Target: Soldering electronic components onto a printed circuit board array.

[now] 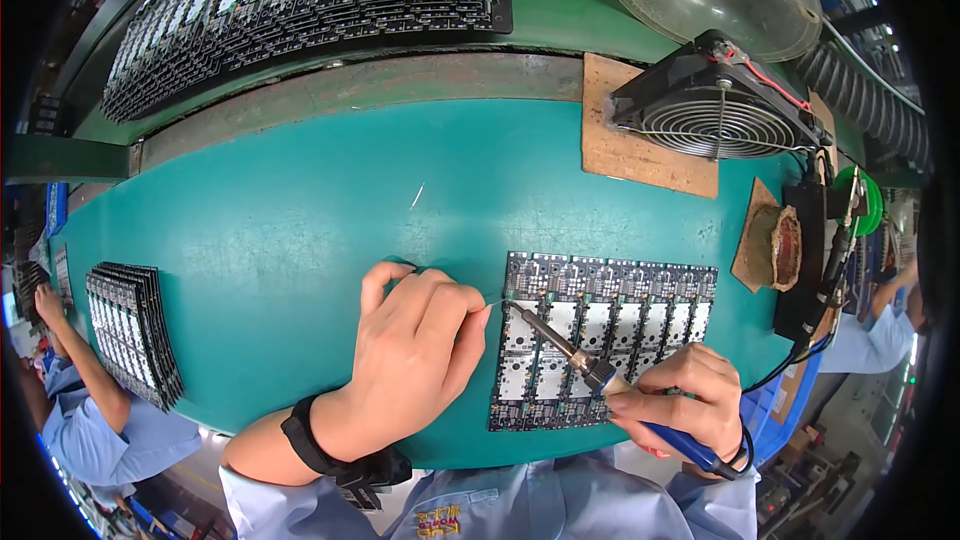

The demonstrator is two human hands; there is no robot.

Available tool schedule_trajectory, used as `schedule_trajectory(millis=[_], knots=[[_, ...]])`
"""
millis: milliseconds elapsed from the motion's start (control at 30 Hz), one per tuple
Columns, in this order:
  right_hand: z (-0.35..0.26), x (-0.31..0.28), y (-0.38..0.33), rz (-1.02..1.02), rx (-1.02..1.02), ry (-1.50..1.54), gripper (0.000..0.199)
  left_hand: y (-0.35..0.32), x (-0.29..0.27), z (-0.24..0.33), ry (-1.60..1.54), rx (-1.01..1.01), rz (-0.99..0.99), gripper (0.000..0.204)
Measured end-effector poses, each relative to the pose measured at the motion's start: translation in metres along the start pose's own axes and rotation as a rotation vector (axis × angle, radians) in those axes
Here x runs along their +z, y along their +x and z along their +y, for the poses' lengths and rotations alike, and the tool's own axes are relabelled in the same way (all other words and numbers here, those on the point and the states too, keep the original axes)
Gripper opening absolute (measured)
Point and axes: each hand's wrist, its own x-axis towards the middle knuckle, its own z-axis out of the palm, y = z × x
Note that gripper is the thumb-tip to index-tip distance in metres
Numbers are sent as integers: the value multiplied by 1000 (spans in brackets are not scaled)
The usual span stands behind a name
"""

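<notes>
Head view: the panel (655,325) lies flat on the green mat (300,210), right of centre, and the iron (597,372) slants over it, tip near the upper left corner; contact is hard to tell. The right hand (690,400) is closed round the iron; the left hand (415,340) pinches a fine wire (496,302) between thumb and forefinger, its end near the tip. Beyond the panel, a fan (720,130) sits on cardboard (640,168); one board stack (130,335) is at far left, a larger stack (310,0) past the mat's far edge
</notes>
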Motion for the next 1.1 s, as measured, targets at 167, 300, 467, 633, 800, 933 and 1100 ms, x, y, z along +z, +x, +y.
schedule_trajectory(millis=[167, 300, 467, 633, 800, 933, 1100], knots=[[-1, -3, -2, 1, -65, -35, 28, 0, 0, 0, -13, 5, 1, 14], [-5, -16, -16, 21, -33, 19, 24, -1, -5, -3, 31, 19, -18, 15], [-7, -22, -67, 216, 242, 11, 26, -1, -6, 1, 31, -1, -40, 12], [30, 10, -109, 823, 517, -12, 33, 1, -7, 0, 63, 7, -63, 13], [44, 19, -115, 1006, 647, -58, 35, 2, -7, -2, 84, -31, -14, 17], [43, 24, -109, 1018, 711, 24, 36, 5, -5, 1, 99, -32, -25, 16], [48, 25, -126, 1091, 515, 181, 38, 5, -8, 0, 113, -55, -51, 15]])
